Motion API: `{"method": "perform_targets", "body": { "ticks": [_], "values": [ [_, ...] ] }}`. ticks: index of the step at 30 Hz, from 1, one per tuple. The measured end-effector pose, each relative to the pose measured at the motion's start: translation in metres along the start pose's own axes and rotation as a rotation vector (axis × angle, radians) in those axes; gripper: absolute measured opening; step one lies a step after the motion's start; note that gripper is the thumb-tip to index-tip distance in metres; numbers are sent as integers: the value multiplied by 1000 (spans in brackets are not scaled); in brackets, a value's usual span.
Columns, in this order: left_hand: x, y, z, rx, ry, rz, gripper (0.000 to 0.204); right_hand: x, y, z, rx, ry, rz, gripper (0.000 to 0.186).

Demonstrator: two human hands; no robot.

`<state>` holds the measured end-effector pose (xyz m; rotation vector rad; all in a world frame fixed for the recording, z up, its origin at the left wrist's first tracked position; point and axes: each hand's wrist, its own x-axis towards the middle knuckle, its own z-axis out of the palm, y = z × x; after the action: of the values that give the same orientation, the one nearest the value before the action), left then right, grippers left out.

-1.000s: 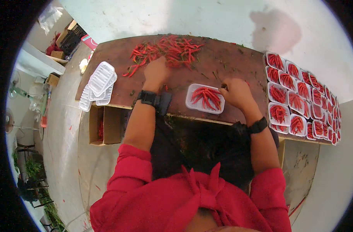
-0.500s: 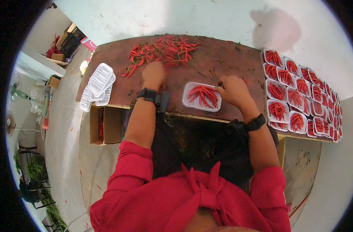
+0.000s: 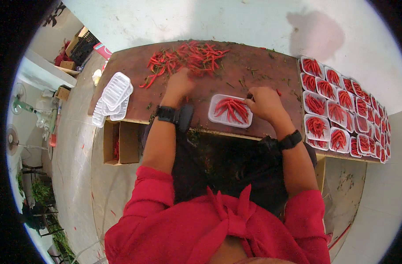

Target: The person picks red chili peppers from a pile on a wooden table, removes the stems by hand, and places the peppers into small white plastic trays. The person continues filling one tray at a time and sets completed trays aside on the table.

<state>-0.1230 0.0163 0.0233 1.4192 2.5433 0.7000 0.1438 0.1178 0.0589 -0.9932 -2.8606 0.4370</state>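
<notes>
A loose pile of red chilli peppers [image 3: 185,56] lies at the far side of the brown table. My left hand [image 3: 179,84] reaches to the near edge of that pile, its fingers pointing away and mostly hidden and smeared by motion. In front of me sits a white plastic tray [image 3: 215,118] with a fan of red chillies [image 3: 231,109] in it. At the tray's far right corner is my right hand [image 3: 267,104], fingers curled together. Whether they pinch the rim, a chilli or a stem is too small to tell.
Empty white trays [image 3: 117,90] are stacked at the table's left end. Several rows of filled chilli trays [image 3: 316,127] cover the right end. A cardboard box [image 3: 129,145] stands below the table's left edge. Stem scraps [image 3: 242,82] lie beyond my right hand.
My left hand has shifted slightly right and nearer to me at the pile's edge. My right hand and the tray are almost where they were.
</notes>
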Motion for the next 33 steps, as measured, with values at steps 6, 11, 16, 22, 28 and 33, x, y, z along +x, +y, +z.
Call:
{"method": "perform_targets", "body": {
  "ticks": [6, 11, 16, 22, 28, 33],
  "values": [
    [-2, 11, -14, -344, -137, 160, 38, 7, -3, 9, 98, 48, -47, 19],
    [-13, 33, -14, -400, -302, 310, 33, 13, -10, 14, 307, 133, -109, 20],
    [-25, 48, -11, -662, -456, 212, 34, 14, -20, 18, 454, 223, -45, 25],
    [-27, 51, -6, -745, -497, 244, 23, 17, -24, 21, 500, 223, -4, 26],
    [-30, 55, -3, -745, -483, 167, 30, 25, -29, 22, 401, 195, -27, 24],
    [-23, 47, -4, -751, -274, 17, 31, 36, -32, 28, 344, 298, 33, 26]
  ]
}}
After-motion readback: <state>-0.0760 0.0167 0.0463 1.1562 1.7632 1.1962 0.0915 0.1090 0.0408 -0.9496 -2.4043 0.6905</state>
